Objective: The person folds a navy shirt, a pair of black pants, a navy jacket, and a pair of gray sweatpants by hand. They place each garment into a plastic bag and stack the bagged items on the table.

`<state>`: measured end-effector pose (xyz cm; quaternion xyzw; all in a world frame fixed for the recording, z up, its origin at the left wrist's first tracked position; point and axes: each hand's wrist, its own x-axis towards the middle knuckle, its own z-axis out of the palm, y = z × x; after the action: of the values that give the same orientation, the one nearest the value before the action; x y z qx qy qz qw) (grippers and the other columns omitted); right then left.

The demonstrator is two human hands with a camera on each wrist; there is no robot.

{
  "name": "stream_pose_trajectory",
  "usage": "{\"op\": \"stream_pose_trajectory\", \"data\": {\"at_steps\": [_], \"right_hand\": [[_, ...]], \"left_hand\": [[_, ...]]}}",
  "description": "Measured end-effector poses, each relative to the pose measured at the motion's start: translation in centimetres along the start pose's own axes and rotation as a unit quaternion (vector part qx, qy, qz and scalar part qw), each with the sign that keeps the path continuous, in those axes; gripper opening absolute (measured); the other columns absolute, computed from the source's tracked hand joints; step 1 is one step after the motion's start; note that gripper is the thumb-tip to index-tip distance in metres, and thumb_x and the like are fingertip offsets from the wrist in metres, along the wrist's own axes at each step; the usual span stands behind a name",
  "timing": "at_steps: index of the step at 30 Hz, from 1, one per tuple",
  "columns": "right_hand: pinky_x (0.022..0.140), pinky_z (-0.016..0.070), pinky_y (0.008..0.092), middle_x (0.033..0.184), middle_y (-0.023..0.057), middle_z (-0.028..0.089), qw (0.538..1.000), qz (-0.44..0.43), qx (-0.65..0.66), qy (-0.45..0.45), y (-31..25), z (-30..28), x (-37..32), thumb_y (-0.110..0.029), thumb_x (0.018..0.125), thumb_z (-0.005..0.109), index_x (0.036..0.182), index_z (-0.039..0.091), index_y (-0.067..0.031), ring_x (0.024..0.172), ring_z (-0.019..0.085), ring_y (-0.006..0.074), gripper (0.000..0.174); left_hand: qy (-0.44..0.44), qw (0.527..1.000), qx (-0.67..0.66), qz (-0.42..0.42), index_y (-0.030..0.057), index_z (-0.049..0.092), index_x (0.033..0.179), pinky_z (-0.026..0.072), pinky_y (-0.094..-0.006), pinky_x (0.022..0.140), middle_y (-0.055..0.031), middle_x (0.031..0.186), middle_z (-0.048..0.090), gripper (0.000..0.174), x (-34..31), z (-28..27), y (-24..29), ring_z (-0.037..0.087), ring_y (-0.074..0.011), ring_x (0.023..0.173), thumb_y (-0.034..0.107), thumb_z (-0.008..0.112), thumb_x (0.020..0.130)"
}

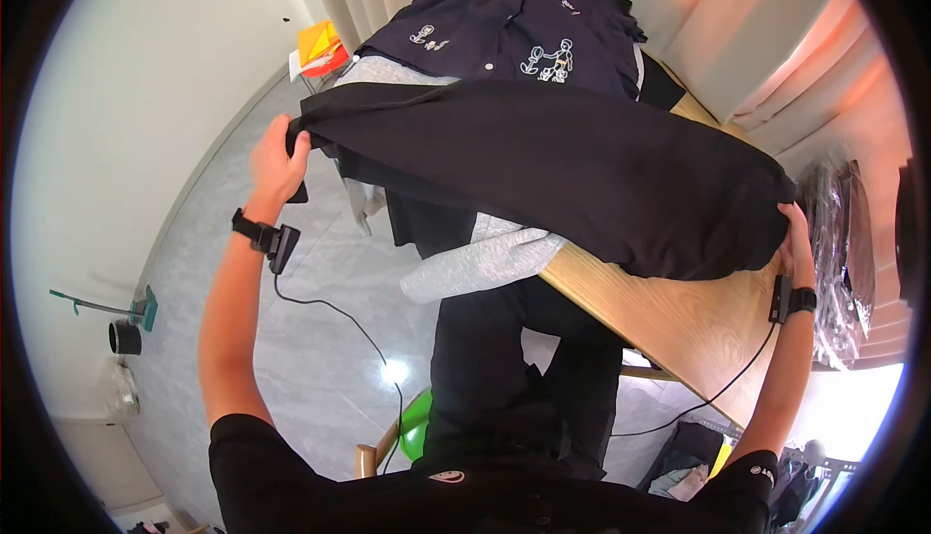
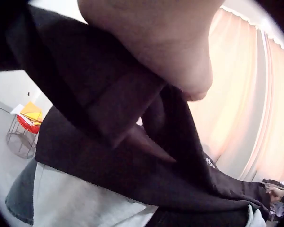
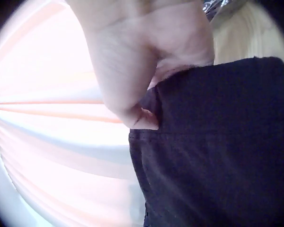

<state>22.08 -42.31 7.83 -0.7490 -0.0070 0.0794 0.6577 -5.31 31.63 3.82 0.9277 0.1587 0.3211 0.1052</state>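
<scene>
A long black garment is stretched sideways between my two hands, over the table. At its left end my left hand pinches the cloth, thumb on the near side; the left wrist view has the fabric hanging in folds beneath the hand. My right hand grips the other end, and in the right wrist view its thumb presses on the cloth near a stitched seam. Whether the garment is trousers or a top I cannot tell. Under it, a light grey garment drapes off the table edge.
A dark embroidered shirt lies spread at the table's far end. The wooden table runs diagonally toward the lower right. Clear plastic-wrapped items stand beside my right hand, with curtains behind. Cables trail from both wrist cameras.
</scene>
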Motion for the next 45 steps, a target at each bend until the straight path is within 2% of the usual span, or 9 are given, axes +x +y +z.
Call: {"op": "stream_pose_trajectory", "data": {"at_steps": [6, 13, 18, 26, 30, 35, 38, 40, 45], "right_hand": [[0.089, 0.0462, 0.0292, 0.11, 0.0059, 0.062, 0.998, 0.004, 0.015, 0.06, -0.5, 0.1, -1.9, -0.031, 0.09, 0.06, 0.113, 0.057, -0.0022, 0.098, 0.06, 0.0167, 0.037], [0.091, 0.046, 0.0306, 0.115, 0.0074, 0.061, 0.988, -0.021, 0.128, 0.078, -0.3, -0.5, -5.3, -0.034, 0.093, 0.057, 0.116, 0.057, -0.0026, 0.104, 0.059, 0.0184, 0.039], [0.091, 0.046, 0.0305, 0.111, 0.006, 0.063, 0.983, -0.039, 0.149, 0.095, 0.1, -3.0, -5.9, -0.033, 0.093, 0.057, 0.113, 0.058, -0.0037, 0.101, 0.06, 0.0166, 0.035], [0.083, 0.0471, 0.0264, 0.105, 0.004, 0.064, 0.995, -0.019, 0.012, 0.096, -1.1, 0.5, 0.3, -0.029, 0.092, 0.059, 0.108, 0.06, -0.0027, 0.092, 0.061, 0.013, 0.031], [0.086, 0.0451, 0.0259, 0.104, 0.0061, 0.064, 0.994, -0.006, -0.104, 0.043, 3.3, -1.0, 6.7, -0.029, 0.091, 0.06, 0.11, 0.061, 0.0013, 0.093, 0.059, 0.0127, 0.036], [0.081, 0.0458, 0.0278, 0.096, 0.0088, 0.064, 0.934, 0.017, -0.355, 0.046, 3.7, 2.8, 5.6, -0.036, 0.086, 0.065, 0.109, 0.061, 0.0045, 0.09, 0.06, 0.0155, 0.047], [0.082, 0.0461, 0.0293, 0.099, 0.0127, 0.064, 0.914, 0.099, -0.386, 0.078, 2.4, 4.1, 3.8, -0.043, 0.082, 0.068, 0.11, 0.059, 0.0069, 0.091, 0.06, 0.0181, 0.057], [0.083, 0.0466, 0.0314, 0.102, 0.0161, 0.063, 0.927, 0.148, -0.341, 0.051, 1.0, 5.3, 1.8, -0.047, 0.08, 0.068, 0.106, 0.059, 0.0076, 0.094, 0.061, 0.0209, 0.061], [0.084, 0.047, 0.0365, 0.105, 0.0256, 0.061, 0.876, -0.002, -0.472, 0.095, 5.1, 3.6, -0.8, -0.043, 0.082, 0.067, 0.113, 0.051, 0.0091, 0.098, 0.061, 0.032, 0.063]], "left_hand": [[-0.114, 0.991, -0.063, -0.033, 0.0017, 0.053, 0.082, 0.0399, -0.0358, 0.059, -0.0132, 0.072, 0.056, 0.031, -0.9, -3.8, -0.2, 0.054, -0.028, 0.065, 0.032, 0.059, 0.089], [-0.14, 0.866, -0.367, -0.31, 0.0006, 0.058, 0.119, 0.0347, -0.0293, 0.098, -0.0083, 0.112, 0.057, 0.046, -3.9, -9.0, -7.4, 0.05, -0.0192, 0.11, 0.031, 0.063, 0.085], [-0.317, 0.789, -0.489, -0.195, 0.0053, 0.052, 0.069, 0.0367, -0.0252, 0.066, -0.0001, 0.072, 0.052, 0.002, -2.9, -13.8, -8.1, 0.047, -0.0125, 0.071, 0.004, 0.052, 0.067], [-0.221, 0.952, -0.155, -0.147, 0.0021, 0.051, 0.068, 0.0319, -0.0252, 0.053, 0.0035, 0.061, 0.044, 0.008, 6.7, -5.9, -8.8, 0.039, -0.0076, 0.059, 0.0, 0.042, 0.068], [-0.093, 0.992, -0.025, -0.079, -0.0014, 0.063, 0.092, 0.0475, -0.0302, 0.069, -0.0093, 0.08, 0.066, 0.022, 8.8, 4.4, -13.8, 0.062, -0.0166, 0.077, 0.003, 0.049, 0.076], [-0.156, 0.946, -0.193, -0.208, -0.0025, 0.051, 0.121, 0.0449, -0.0362, 0.089, -0.012, 0.109, 0.062, 0.041, 5.7, 12.9, -17.1, 0.058, -0.0237, 0.104, 0.02, 0.059, 0.088], [-0.086, 0.851, -0.32, -0.408, 0.0019, 0.048, 0.128, 0.0411, -0.0462, 0.092, -0.0143, 0.122, 0.057, 0.058, 4.3, 11.3, -11.1, 0.053, -0.0295, 0.113, 0.043, 0.058, 0.088], [-0.188, 0.697, -0.407, -0.56, 0.0059, 0.047, 0.132, 0.0311, -0.0558, 0.1, -0.0192, 0.138, 0.042, 0.063, 4.4, 10.2, -9.0, 0.034, -0.0305, 0.132, 0.054, 0.048, 0.09], [-0.231, 0.667, -0.532, -0.468, 0.0006, 0.047, 0.13, 0.0374, -0.0446, 0.098, -0.0185, 0.131, 0.05, 0.07, 2.1, 12.4, -12.7, 0.044, -0.0282, 0.125, 0.056, 0.051, 0.088]]}}
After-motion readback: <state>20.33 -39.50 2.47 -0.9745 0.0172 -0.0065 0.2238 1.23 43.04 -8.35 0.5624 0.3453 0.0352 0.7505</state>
